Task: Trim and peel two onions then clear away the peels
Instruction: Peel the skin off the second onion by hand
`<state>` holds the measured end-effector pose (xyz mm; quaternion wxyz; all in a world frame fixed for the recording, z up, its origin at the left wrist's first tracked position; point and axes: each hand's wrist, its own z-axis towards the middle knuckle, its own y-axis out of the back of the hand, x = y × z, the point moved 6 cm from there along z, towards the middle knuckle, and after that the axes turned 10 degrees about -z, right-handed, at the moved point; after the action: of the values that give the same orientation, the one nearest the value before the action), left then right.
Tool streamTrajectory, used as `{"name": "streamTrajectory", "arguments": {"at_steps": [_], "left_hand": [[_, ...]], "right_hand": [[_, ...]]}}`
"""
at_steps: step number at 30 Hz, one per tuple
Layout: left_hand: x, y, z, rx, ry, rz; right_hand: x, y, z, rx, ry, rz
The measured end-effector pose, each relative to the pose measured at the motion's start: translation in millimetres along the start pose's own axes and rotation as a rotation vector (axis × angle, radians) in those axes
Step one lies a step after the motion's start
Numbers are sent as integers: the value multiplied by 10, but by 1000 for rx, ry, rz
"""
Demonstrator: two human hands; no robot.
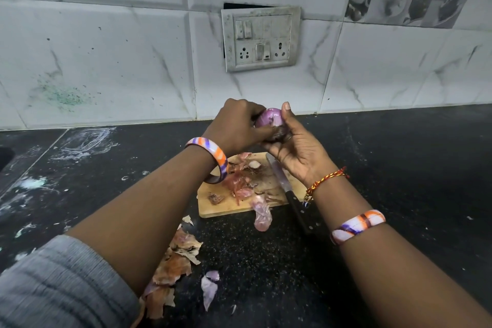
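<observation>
A glossy purple onion (269, 118), mostly bare of skin, is held above the worktop (399, 168), the left hand (237, 125) curled round its left side and the right hand (295, 146) cupping it beneath, thumb up.

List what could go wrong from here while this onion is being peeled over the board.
1. The knife lies on the cutting board with its handle past the edge, right under the right hand; a lowered wrist could knock it or meet the blade.
2. Both hands, the left hand included, hold the onion in mid-air; it might slip and fall.
3. Peels already litter the counter, so more may scatter.
</observation>
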<state>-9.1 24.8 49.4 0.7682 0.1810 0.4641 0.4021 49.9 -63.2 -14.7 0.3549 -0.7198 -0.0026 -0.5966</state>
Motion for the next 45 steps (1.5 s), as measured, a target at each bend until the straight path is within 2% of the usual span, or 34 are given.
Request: {"name": "streamTrajectory", "arguments": {"at_steps": [3,9,12,22,28,31,35,37,42,45], "left_hand": [[-20,0,-8,-16,-6,-26],[58,66,1,-195,76,-255],[44,99,13,-271,49,-255],[103,17,67,-200,29,-163],[164,162,19,-335,34,-200],[175,137,29,-286,54,-210],[122,-26,26,-47,45,-208],[89,-53,7,24,14,-208],[41,-25,-11,96,-64,30],[1,-52,-26,62,-103,96]], "right_hand": [[-8,22,-1,-25,-11,-21],[-11,89,34,-57,-60,-45],[-40,111,42,-55,-84,-57],[-37,107,53,-39,-42,38],[35,144,5,-46,33,18],[33,100,-18,6,33,-3],[51,65,-36,47,47,-9],[62,88,-41,42,51,-42],[69,90,-97,60,62,-109],[59,71,-120,32,72,-140]]}}
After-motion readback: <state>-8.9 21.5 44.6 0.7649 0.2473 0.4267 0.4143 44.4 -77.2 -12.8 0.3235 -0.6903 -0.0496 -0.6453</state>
